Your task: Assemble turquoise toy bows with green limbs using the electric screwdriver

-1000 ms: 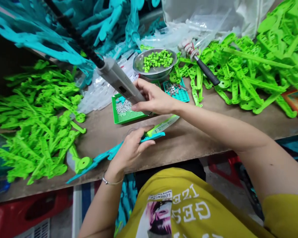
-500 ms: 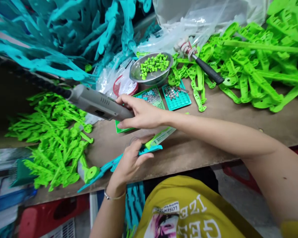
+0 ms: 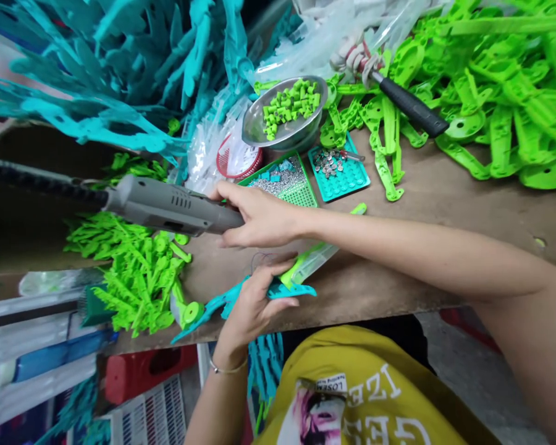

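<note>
My right hand (image 3: pixel 266 216) is closed around the front end of a grey electric screwdriver (image 3: pixel 167 207), which lies nearly level above the table with a black coiled cord at its rear. Its tip is hidden by my fingers. Below it, my left hand (image 3: pixel 254 303) grips a long teal plastic part (image 3: pixel 301 290) near the table's front edge, thumb on the near side. A bright green part with a clear plastic piece (image 3: pixel 322 256) rests against the teal part by my left fingertips and slants off under my right forearm.
Behind the hands are a green tray of screws (image 3: pixel 308 196), a teal tray of small metal pieces (image 3: pixel 327 190), and a metal bowl (image 3: pixel 278 141) of green bits. A black-handled hammer (image 3: pixel 412 106) lies on green parts at right. Green parts (image 3: pixel 143 278) heap at left; teal parts (image 3: pixel 167 68) tower behind.
The view has shifted, so the table and piles sit differently in the picture. The screwdriver lies a little more level. Both hands keep their hold.
</note>
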